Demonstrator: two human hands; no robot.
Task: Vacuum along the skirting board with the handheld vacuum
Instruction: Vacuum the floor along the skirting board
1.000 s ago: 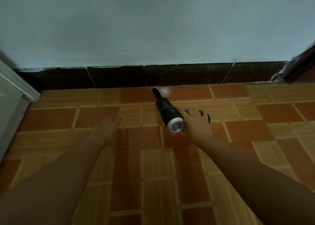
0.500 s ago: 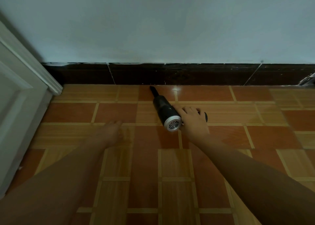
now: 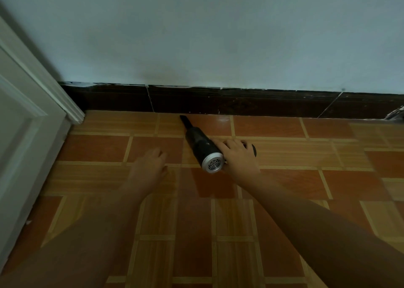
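The handheld vacuum [image 3: 197, 142] lies low over the floor [image 3: 284, 178]. Its long axis runs diagonally, with the nozzle [image 3: 185, 122] pointing forward-left, just beside the skirting board [image 3: 251, 102]. The right hand [image 3: 239, 157] grasps its handle. The left hand [image 3: 149, 167] rests on the floor to the vacuum's left, fingers relaxed and holding nothing.

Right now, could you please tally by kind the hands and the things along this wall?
Bare hands: 2 (left hand, right hand)
Black cylindrical handheld vacuum with silver vented end: 1
Dark brown skirting board: 1
White panelled door: 1
Total: 5
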